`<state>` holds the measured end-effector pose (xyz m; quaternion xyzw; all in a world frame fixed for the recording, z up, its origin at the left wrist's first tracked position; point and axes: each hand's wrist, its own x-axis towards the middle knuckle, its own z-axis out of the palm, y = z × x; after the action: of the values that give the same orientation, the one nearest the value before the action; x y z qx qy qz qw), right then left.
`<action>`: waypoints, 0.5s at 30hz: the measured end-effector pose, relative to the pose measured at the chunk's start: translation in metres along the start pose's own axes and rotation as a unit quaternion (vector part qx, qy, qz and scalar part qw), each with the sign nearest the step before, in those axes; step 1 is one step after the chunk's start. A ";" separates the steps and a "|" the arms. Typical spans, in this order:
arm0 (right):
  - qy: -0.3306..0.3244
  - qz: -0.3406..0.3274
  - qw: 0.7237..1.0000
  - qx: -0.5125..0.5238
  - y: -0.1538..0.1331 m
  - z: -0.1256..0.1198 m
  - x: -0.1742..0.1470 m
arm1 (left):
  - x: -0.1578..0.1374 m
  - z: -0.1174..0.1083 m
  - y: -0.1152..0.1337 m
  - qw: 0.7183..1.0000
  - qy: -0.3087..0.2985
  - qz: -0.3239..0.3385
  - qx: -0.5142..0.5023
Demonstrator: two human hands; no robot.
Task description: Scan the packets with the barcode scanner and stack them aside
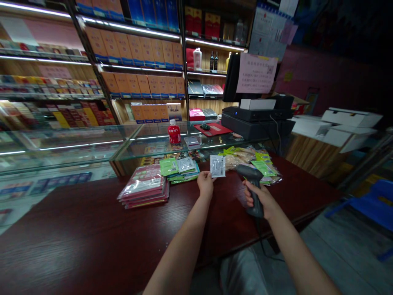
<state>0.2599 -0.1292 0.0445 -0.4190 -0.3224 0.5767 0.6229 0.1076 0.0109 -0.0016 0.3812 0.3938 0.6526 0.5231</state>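
Note:
My left hand (205, 183) pinches the lower edge of a small white printed packet (217, 166), its face turned toward me. In my right hand (257, 197) is a dark grey barcode scanner (250, 173), fingers wrapped round its handle, its head pointing left toward the packet. Left of the packet lie green and silver sachets (178, 167) in a loose heap. A stack of pink plastic-wrapped packs (145, 185) sits beside them. Behind the scanner, clear bags of pale food (241, 157) and green-yellow packets (264, 168) are piled.
A dark red wooden table (101, 233) fills the foreground. Behind it is a glass counter (147, 141) with a red bottle (174, 133). A monitor (231, 78) with a paper notice stands over a black cash drawer (245, 125). The scanner's cable (260, 235) hangs off the front edge.

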 end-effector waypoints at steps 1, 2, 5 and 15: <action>-0.007 0.009 0.999 0.036 0.002 -0.003 0.005 | -0.001 0.000 0.002 1.000 -0.004 -0.004 0.000; -0.014 0.018 0.998 0.067 0.004 -0.006 0.010 | -0.002 0.001 0.005 1.000 -0.009 -0.011 -0.001; -0.025 0.038 0.989 0.139 0.013 -0.017 0.021 | -0.005 -0.002 0.013 0.999 -0.026 -0.039 -0.014; -0.050 0.076 0.975 0.204 0.025 -0.029 0.024 | 0.014 -0.054 0.061 0.997 0.070 0.037 -0.019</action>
<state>0.2772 -0.1106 0.0074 -0.2770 -0.1955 0.6960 0.6330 0.0328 0.0096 0.0333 0.3387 0.4025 0.7042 0.4768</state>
